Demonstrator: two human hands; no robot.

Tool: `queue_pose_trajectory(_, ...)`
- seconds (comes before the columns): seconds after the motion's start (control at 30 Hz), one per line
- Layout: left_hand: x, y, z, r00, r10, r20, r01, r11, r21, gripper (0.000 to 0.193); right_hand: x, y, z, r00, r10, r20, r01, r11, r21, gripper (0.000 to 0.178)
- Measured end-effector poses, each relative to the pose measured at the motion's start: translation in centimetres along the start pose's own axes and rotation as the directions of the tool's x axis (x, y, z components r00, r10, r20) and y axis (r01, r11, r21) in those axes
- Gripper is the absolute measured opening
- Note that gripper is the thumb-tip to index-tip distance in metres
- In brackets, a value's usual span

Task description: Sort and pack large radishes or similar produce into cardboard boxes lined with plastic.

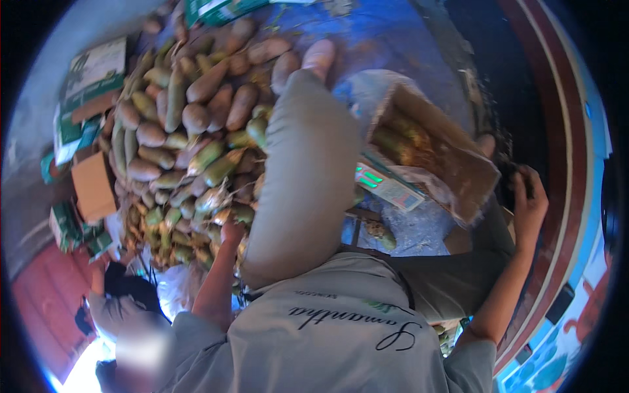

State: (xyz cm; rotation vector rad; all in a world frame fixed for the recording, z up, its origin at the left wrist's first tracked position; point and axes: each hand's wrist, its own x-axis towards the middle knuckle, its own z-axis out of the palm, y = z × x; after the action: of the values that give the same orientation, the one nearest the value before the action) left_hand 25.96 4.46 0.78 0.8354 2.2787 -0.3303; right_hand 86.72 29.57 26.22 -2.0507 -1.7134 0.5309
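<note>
My left hand [232,231] reaches down to the near edge of a large heap of muddy, radish-like root vegetables [213,121], green and brown. Its fingers are mostly hidden, so whether it grips one of them cannot be told. Beyond the right edge of a cardboard box [468,170], my right hand [529,200] is raised with its fingers loosely bent and apart, and no object shows in it. Several long roots [400,137] lie inside the box, which has a clear plastic liner. The box rests by a scale [392,188] with a lit green display.
Between my arms is my raised knee [304,177]. Blue sheeting [373,33] covers the floor at the far side. Green-and-white cartons [98,69] and an open brown box [94,187] border the heap. Another person [124,308] is at the lower left. A curved red-brown edge [570,124] runs along the right.
</note>
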Motion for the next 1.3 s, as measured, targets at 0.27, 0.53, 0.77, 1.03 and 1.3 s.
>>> queue_pose_trajectory(0.27, 2.5, -3.2, 1.4, 0.999, -0.032, 0.017, 0.036, 0.950, -0.310, 0.049, 0.2, -0.5, 0.4, 1.000, -0.017, 0.023, 0.016, 0.998, 0.061, 0.019)
queue_pose_trajectory(0.53, -5.5, 4.4, -3.5, 0.996, -0.070, -0.058, 0.065, 0.995, -0.074, 0.047, -0.2, 2.1, -1.9, 0.996, -0.087, 0.018, 0.087, 0.996, -0.004, 0.025)
queue_pose_trajectory(0.77, -6.9, 3.0, -4.1, 0.990, -0.103, -0.098, 0.090, 0.988, -0.125, 0.043, -0.6, 0.8, -1.8, 0.998, -0.011, 0.060, 0.010, 1.000, 0.006, 0.026)
queue_pose_trajectory(1.03, -4.1, -1.3, -5.1, 0.910, -0.358, -0.207, 0.350, 0.934, -0.078, 0.066, 0.2, 3.0, -1.3, 0.999, 0.022, 0.024, -0.023, 0.999, 0.025, 0.027)
queue_pose_trajectory(1.3, 2.7, -10.2, -6.5, 0.872, -0.476, -0.113, 0.483, 0.875, 0.040, 0.068, 1.7, 4.9, 0.1, 0.998, 0.060, 0.023, -0.062, 0.995, 0.081, 0.028)
